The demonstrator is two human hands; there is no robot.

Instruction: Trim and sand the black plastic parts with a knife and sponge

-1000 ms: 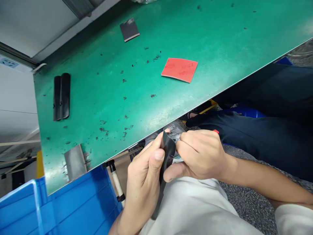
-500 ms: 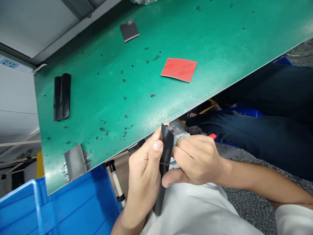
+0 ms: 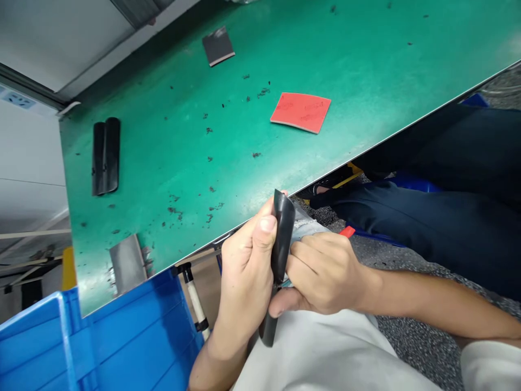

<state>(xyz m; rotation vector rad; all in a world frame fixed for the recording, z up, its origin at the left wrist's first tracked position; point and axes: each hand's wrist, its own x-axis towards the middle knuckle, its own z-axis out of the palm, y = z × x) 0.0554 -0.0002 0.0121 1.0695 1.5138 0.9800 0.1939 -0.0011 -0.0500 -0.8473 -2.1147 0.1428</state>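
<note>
My left hand (image 3: pixel 246 271) grips a curved black rubbery strip (image 3: pixel 283 239) upright between thumb and fingers. My right hand (image 3: pixel 325 274) presses against the strip's side, pinching a crumpled grey sheet (image 3: pixel 307 228), perhaps abrasive, partly hidden behind my fingers. A small red piece (image 3: pixel 347 232) sticks out beyond my right fingers. On the green bench top (image 3: pixel 345 70) lie a red pad (image 3: pixel 301 112), a dark grey pad (image 3: pixel 218 46), a folded black piece (image 3: pixel 106 156) and a grey flat piece (image 3: pixel 127 263), all out of reach of my fingers.
Black crumbs are scattered over the bench. A blue plastic crate (image 3: pixel 97 336) stands below its near edge. My white clothing (image 3: pixel 325 353) fills the bottom. A seated person's dark-trousered legs (image 3: pixel 407 212) are to the right, beyond the bench edge.
The black strip has tilted more upright and shifted slightly right. The red piece has moved down and left with my right hand. The whole view has shifted slightly.
</note>
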